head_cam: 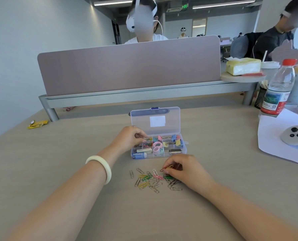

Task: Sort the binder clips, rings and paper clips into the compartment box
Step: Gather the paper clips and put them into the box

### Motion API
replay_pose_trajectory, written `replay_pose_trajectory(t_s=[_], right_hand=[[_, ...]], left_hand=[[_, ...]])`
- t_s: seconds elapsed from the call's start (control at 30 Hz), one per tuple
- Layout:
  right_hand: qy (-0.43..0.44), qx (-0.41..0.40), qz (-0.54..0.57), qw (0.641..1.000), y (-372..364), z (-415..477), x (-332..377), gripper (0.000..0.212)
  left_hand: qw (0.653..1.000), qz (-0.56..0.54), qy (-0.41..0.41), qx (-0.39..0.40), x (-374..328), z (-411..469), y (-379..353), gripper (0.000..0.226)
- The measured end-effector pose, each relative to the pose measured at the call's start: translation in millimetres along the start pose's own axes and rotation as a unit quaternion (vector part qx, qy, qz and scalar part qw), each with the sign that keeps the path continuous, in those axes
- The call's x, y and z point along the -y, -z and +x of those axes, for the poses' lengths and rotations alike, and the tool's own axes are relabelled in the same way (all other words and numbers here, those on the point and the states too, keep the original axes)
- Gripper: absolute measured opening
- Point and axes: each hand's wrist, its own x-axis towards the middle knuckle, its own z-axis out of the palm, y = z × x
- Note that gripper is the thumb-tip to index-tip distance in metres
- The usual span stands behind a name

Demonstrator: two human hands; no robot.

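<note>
Nearest the camera, two bare forearms reach out over the pale wood counter (58, 171), the left one wearing a cream bangle (101, 168). Beyond them a mauve divider panel (129, 68) stands across the counter's far edge. In the middle sits the clear compartment box (184, 150), its lid (155, 120) propped upright — binder clips (175, 141) fill the right-hand compartments, pastel rings (157, 148) the centre ones. The left hand (130, 136) hovers at the box's far-left corner, fingers curled and pinched over a compartment of paper clips; what it grips is too small to tell. The right hand (184, 168) rests just in front of the box, thumb and forefinger pinched on a yellow paper clip (169, 166). A loose scatter of paper clips (151, 180) — silver, green, yellow, pink — lies beside it.
</note>
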Motion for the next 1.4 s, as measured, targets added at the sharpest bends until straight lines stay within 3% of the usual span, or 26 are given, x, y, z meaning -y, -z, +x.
replay_pose_trajectory(t_s=[0.4, 0.57, 0.7, 0.9, 1.07, 1.13, 1.4], right_hand=[[-0.02, -0.003, -0.011, 1.0, 0, -1, -2, 0.011], [-0.019, -0.011, -0.005, 1.0, 1, -1, -1, 0.018], [-0.017, -0.014, 0.009, 1.0, 4, -2, -1, 0.009], [-0.023, -0.061, 0.038, 0.997, 11, 0, 4, 0.021], [-0.01, -0.074, 0.035, 0.997, 19, 42, 18, 0.011], [-0.001, -0.07, 0.002, 0.998, 16, 71, 23, 0.003], [-0.023, -0.016, -0.199, 0.98, -16, 140, 3, 0.007]], left_hand=[[0.999, 0.002, -0.007, -0.052, 10, -20, -7, 0.015], [0.997, -0.05, 0.01, -0.059, 12, -28, -3, 0.02], [0.988, -0.138, 0.021, -0.061, 11, -39, -2, 0.027], [0.977, -0.147, 0.042, -0.149, 17, -52, -2, 0.029], [0.973, -0.167, 0.028, -0.159, 16, -61, -5, 0.022], [0.975, -0.155, 0.016, -0.16, 13, -62, -9, 0.021], [0.979, -0.14, 0.0, -0.147, 16, -67, -12, 0.023]])
